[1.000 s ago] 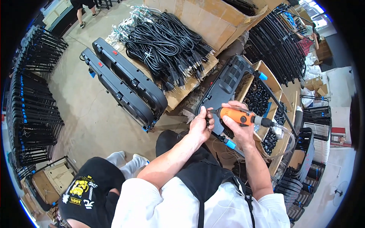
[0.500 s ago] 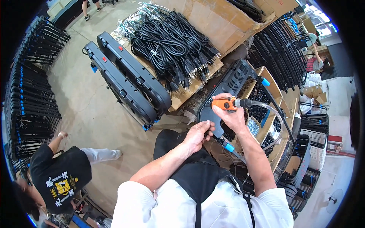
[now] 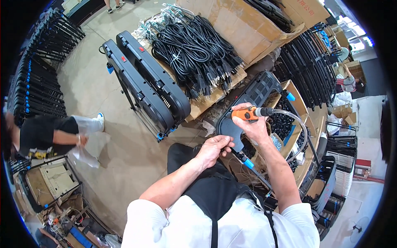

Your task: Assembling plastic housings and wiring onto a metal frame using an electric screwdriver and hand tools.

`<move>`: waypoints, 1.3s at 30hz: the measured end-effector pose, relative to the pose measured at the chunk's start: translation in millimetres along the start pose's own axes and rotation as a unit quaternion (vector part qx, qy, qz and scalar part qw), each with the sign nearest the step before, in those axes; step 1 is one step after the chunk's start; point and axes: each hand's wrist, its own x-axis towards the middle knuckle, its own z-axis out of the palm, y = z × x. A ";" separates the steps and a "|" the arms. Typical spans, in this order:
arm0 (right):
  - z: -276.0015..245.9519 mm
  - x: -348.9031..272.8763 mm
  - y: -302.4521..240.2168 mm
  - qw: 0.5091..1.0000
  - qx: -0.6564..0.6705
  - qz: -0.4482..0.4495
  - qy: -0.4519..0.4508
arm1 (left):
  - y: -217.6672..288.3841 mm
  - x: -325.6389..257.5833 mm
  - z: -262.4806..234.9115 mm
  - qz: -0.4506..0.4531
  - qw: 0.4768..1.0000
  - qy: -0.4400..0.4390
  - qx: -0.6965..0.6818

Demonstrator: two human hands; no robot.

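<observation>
My right hand grips an orange air screwdriver, with a clear hose curving from its end toward the right. The tool is over a long black plastic housing with vent slots, which lies on a frame with blue end pieces. My left hand is at the housing's near left edge, its thumb and fingers pinched together. Whatever is between those fingers is too small or hidden to make out. The tool's tip is also hidden.
Two similar black units stand to the left. Bundled black power cords lie on cardboard beside a large carton. A wooden tray holds black parts and silver screws. A co-worker walks at the left.
The co-worker has turned and moved up the left side, uncovering a carton behind. The view has shifted slightly. Both my hands hold nearly the same pose over the housing.
</observation>
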 end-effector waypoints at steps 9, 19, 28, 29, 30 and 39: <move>-1.8 3.8 5.0 1.000 -0.010 -0.014 -0.017 | -18.9 10.1 13.6 0.054 0.997 0.063 0.000; -66.2 -89.4 -26.6 0.974 0.212 -0.034 0.069 | -26.8 18.8 52.5 0.136 0.980 0.117 -0.090; -120.0 -127.2 -5.2 0.966 0.214 -0.059 0.133 | -20.8 69.4 116.8 0.046 0.988 0.123 -0.080; -125.2 -127.0 -4.6 0.967 0.200 -0.059 0.147 | -17.8 77.5 123.1 0.035 0.991 0.093 -0.090; -129.5 -124.3 2.6 0.966 0.191 -0.063 0.163 | -15.4 86.1 129.0 0.027 0.991 0.087 -0.097; -179.5 -92.5 11.0 0.954 0.130 -0.019 0.269 | 9.0 175.2 163.8 -0.092 0.991 -0.015 -0.100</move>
